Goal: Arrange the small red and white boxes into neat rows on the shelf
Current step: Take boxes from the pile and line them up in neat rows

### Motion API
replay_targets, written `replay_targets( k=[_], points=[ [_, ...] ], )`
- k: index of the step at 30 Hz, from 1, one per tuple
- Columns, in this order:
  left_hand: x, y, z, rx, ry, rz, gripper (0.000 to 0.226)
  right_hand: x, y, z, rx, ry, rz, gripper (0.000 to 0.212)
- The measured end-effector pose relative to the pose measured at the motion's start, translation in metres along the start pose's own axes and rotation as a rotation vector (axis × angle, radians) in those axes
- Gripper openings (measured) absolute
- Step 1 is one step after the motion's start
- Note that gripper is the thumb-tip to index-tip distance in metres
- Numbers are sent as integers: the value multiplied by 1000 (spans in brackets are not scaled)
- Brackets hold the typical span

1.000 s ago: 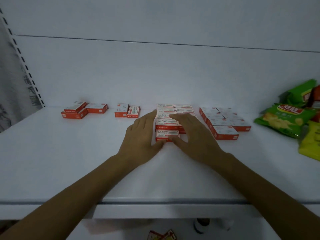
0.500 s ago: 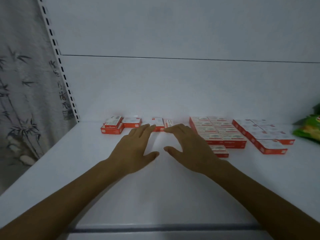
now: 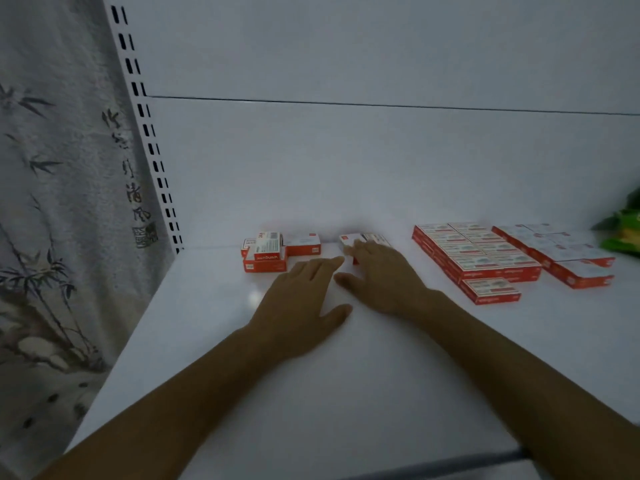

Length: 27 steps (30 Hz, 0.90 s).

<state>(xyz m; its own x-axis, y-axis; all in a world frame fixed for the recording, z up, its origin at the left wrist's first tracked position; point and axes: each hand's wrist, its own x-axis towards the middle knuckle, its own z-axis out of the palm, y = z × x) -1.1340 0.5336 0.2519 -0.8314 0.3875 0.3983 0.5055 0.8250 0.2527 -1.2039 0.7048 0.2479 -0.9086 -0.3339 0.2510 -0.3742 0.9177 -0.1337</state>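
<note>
**Hands on the loose pair at the back**

Sets the right hand point(image 3: 384, 277) on the pair of boxes point(image 3: 377, 239) near the back of the shelf point(image 3: 346, 393), fingers straight, thumb spread wide, nothing pinched. Lays the left hand point(image 3: 303, 299) flat and released just beside it, fingertips close to the pair, likely to hem it in from that side. Looks like a slide along the shelf, not a lift. Leaves an untidy pile point(image 3: 265, 254) to the left, one box tilted on top of others, well apart from the tidy block point(image 3: 479, 258) on the right. Shows a second row point(image 3: 557, 252) beyond that block and a green bag point(image 3: 623, 233) at the far edge. Probably aims the pair toward the block, since neat rows already stand there.
</note>
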Motion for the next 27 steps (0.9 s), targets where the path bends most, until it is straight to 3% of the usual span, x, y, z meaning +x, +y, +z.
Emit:
replay_targets(
  k=[3,6,9,11,13,16,27],
  points=[
    [1,-3,1,-32,31,-12,71,-5,-11,-12,51,76,12,45],
    [1,-6,1,-42,50,-51,72,-18,-19,-11,207,257,-26,31],
    [0,-7,3,-26,3,-79,75,-28,-21,-6,460,365,-18,51],
    [0,-7,4,-28,0,-85,75,-30,-19,-6,457,374,53,69],
    [0,-7,5,-32,11,-91,75,-30,-17,-5,381,262,133,78],
    [-1,-7,6,-41,10,-112,78,-32,-15,-3,404,171,153,70],
    [1,-4,2,-120,15,-204,91,-30,-21,-11,442,473,-49,61]
  ],
)
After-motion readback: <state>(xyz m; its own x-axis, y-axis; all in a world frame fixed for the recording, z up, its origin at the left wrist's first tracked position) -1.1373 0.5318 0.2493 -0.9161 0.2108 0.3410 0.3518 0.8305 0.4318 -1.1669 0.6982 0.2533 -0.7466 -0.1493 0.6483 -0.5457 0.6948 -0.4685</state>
